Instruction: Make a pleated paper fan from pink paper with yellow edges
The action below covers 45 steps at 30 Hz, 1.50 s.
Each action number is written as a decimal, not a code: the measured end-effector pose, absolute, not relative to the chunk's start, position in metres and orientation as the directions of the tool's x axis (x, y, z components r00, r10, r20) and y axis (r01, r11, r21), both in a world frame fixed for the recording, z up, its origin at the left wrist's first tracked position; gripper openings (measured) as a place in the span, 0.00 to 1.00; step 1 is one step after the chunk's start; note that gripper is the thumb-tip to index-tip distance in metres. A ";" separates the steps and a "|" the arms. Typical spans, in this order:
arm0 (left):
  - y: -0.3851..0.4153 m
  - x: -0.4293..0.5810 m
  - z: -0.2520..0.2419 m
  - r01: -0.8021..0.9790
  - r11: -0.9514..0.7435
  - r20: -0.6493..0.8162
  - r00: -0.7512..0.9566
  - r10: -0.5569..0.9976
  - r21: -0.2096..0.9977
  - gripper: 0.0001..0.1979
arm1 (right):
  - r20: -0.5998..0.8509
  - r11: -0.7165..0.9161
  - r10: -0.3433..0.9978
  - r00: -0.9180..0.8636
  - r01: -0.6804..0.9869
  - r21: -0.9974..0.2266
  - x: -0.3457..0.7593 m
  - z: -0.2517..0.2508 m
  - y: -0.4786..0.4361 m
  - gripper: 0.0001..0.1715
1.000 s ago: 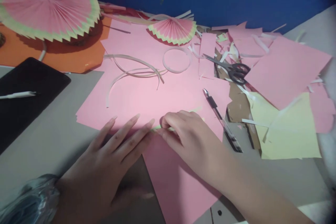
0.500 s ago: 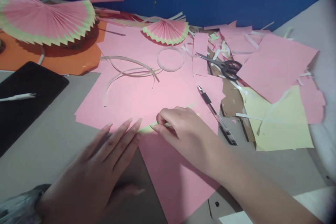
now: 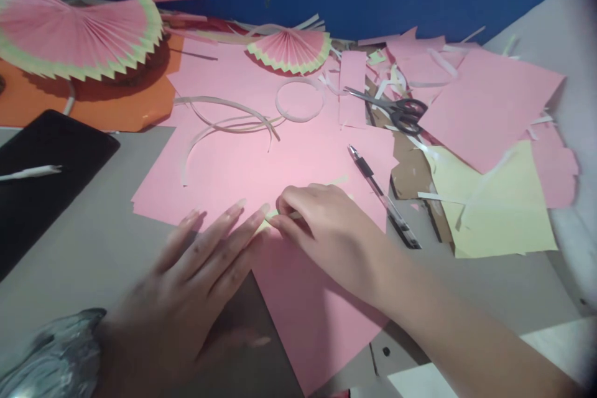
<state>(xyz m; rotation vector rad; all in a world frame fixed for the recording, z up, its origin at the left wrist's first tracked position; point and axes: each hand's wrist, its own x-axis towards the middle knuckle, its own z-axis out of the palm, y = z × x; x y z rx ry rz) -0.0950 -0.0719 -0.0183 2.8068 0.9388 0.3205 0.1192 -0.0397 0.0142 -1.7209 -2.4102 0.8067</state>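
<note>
**Yellow-green strip (image 3: 263, 224) pinched by the right hand (image 3: 329, 224), left of the pen (image 3: 385, 198)**

Logging from my end of the feed, pen as reference. The strip lies left of the pen and a bit nearer the camera, along the far edge of a pink sheet (image 3: 310, 323) that runs toward me. Only a short length shows between the two hands. Pale bits poke out past the right knuckles, toward the pen; can't tell if they belong to the same strip.

Right hand: just left of the pen, thumb and forefinger pressed together on the strip, other fingers curled under. Left hand (image 3: 205, 267): farther left of the pen, palm down, fingers extended, fingertips beside the strip's left end. I can't tell how firmly they press, or whether the strip is fixed to the sheet.

Handling, my call: looks like paper, so very light, floppy, quick to crease or tear, apt to skid if unpinned. I'd take it by fingertip and thumb close to the fold or edge, with flat fingers pinning the other end; no tugging along its length.

Around: scissors (image 3: 395, 108) beyond the pen, slightly right; yellow sheet (image 3: 517, 230) right of the pen; small pleated fan (image 3: 293, 50) beyond the pen, leftward; larger fan (image 3: 84, 37) far left of it.
</note>
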 end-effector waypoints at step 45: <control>-0.071 -0.094 -0.027 0.588 -0.779 0.028 0.794 0.607 0.220 0.46 | -0.193 0.232 0.913 -0.358 0.849 -0.475 0.126 0.010 -0.032 0.13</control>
